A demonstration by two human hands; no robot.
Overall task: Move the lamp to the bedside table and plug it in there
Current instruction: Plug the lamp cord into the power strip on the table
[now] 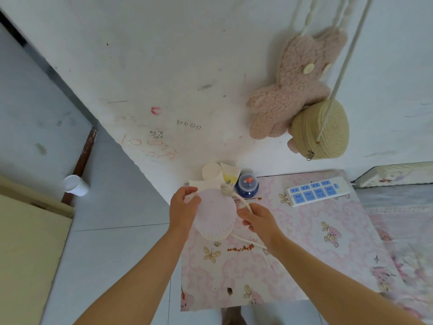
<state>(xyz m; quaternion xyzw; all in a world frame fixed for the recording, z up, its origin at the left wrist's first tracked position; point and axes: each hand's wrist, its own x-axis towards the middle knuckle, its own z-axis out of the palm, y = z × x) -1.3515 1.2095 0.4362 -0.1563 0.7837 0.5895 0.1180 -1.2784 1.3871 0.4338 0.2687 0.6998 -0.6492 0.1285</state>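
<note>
The lamp [214, 213] has a pale pink pleated shade and a white base, and it stands at the near left part of the bedside table [304, 254], which has a pink patterned top. My left hand [184, 207] grips the shade's left side. My right hand [256, 218] holds the lamp's white cord [244, 204] just right of the shade. The cord's plug [226, 187] sticks up behind the shade, unplugged. A white power strip [318, 191] with blue sockets lies at the table's back right.
A blue dome-shaped object [247, 185] and white papers [218, 175] sit at the table's back left against the wall. A pink plush bag [295, 85] and a round straw bag [321, 130] hang above. A bed [403, 219] adjoins on the right. A white cup [76, 185] is at the left.
</note>
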